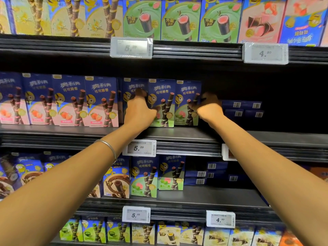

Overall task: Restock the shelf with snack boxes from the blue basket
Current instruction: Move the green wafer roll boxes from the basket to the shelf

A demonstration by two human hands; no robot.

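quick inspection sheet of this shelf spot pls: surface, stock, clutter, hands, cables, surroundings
surface: black metal shelf, middle tier
job's things: three upright blue-and-green cardboard snack boxes side by side; blue basket not in view
clutter: flat blue barcoded boxes stacked behind, right
grippers: left hand on leftmost box front, grip unclear; right hand curled round rightmost box's right edge
cables: nothing seen
surroundings: pink-and-blue strawberry boxes left; white price tags on rails

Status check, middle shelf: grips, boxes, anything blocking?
Left grip holds middle green box, thumb on front. Right grip holds rightmost green box by its right edge. Nothing blocking; blue basket out of view.
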